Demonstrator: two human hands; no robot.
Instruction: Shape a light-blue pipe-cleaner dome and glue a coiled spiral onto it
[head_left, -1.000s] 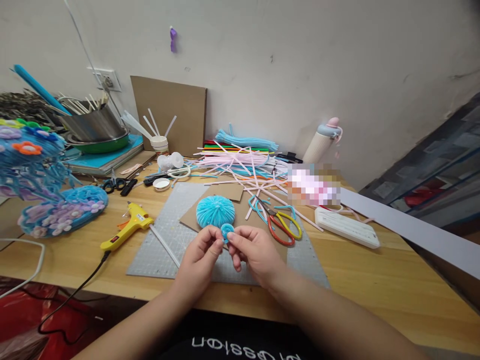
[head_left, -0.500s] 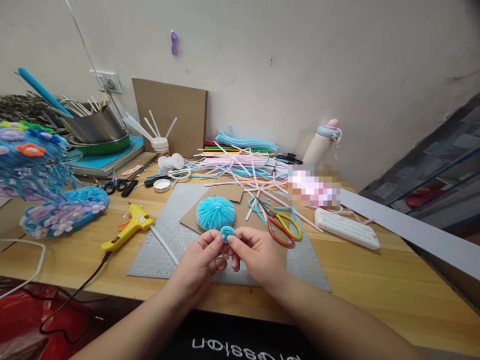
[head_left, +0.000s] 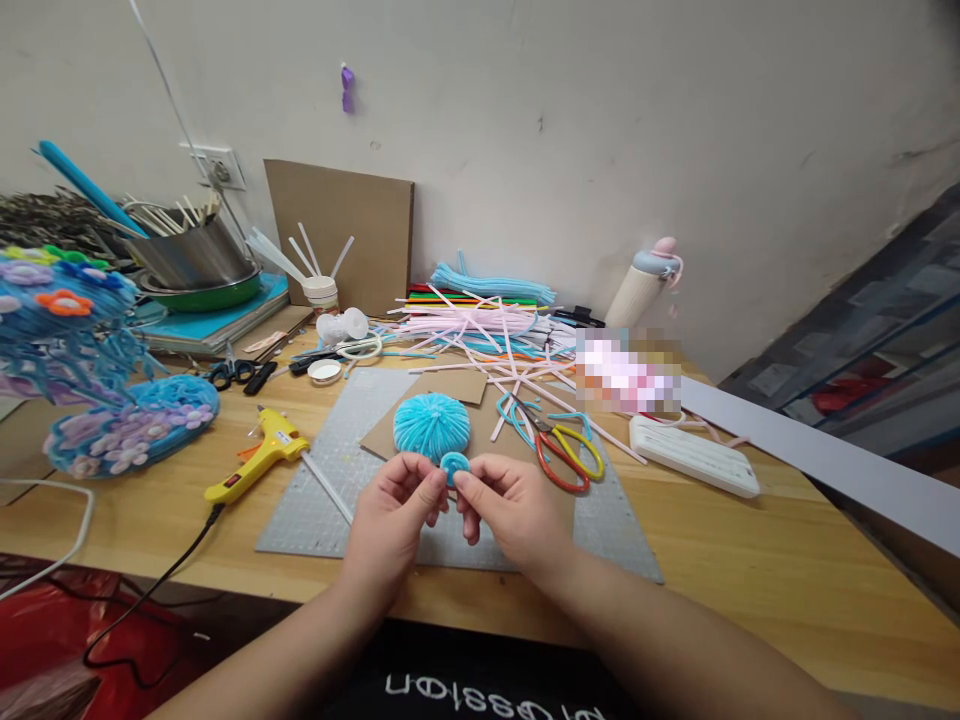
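A small light-blue coil is pinched between both hands near the front of the grey cutting mat. My left hand grips its left side with thumb and fingers. On the other side, my right hand holds it between thumb and fingertips. Just behind the hands, a round blue fuzzy ball rests on a piece of brown cardboard. Open scissors with red and yellow handles lie to the right, among blue stem pieces.
A yellow glue gun lies left of the mat. Pink and blue pipe cleaners are piled behind. A blue flowered craft stands far left, a white power strip on the right, and a bottle near the wall.
My left hand's fingers have shifted slightly up and closer together, and the coil's face has turned a little. My right hand is nearly unmoved.
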